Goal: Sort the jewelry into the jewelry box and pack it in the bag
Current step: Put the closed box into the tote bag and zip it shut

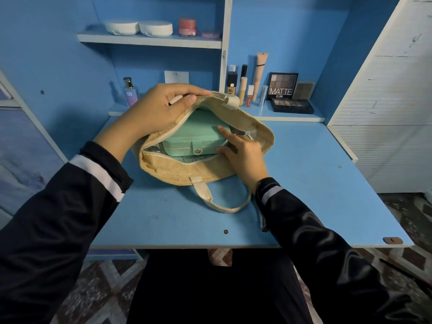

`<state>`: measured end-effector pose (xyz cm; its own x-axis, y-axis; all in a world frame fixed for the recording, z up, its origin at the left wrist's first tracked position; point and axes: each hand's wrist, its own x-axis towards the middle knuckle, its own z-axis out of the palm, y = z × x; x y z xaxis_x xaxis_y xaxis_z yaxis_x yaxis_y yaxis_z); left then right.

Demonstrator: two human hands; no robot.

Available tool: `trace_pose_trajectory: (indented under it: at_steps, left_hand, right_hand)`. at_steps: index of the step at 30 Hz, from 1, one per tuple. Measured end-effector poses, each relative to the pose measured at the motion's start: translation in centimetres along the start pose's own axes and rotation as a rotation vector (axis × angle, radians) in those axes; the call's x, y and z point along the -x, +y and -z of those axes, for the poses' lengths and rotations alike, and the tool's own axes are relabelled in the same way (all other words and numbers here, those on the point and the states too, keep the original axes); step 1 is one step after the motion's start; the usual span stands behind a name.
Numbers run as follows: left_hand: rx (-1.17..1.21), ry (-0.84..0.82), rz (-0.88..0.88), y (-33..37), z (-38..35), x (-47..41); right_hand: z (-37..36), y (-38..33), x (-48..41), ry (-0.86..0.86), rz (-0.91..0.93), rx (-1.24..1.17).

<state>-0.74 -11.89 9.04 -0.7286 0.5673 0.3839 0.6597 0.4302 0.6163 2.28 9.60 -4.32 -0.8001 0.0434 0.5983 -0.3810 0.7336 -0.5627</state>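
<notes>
Head view: mint-green box [194,136], lid closed, snap tab on near side, inside tan woven bag [187,170] on desk [304,183]. Bag's far rim gripped by left hand [159,108]; right hand [243,155], fingers straight, touches box's right end.

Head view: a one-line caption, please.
Left hand holds the woven bag open; right hand presses on the mint jewelry box inside.

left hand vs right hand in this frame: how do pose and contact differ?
The left hand curls its fingers round the raised upper rim of the tan woven bag; the right hand lays straighter fingers on the mint-green snap-closure jewelry box. The left hand sits above the opening, holding it wide; the right hand reaches inside it. Both come from black sleeves with a white stripe and work on the same bag.
</notes>
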Motion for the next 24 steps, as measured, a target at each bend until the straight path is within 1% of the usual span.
trace_pose_trajectory:
  at_steps: [8, 24]
  left_hand:
    - [0.001, -0.023, -0.001, 0.0, 0.1, 0.0]
    - [0.014, -0.035, 0.010, 0.3, 0.0, -0.1]
  right_hand:
    - [-0.4, 1.1, -0.2, -0.012, 0.028, 0.091]
    - [0.8, 2.2, -0.3, -0.080, 0.157, 0.120]
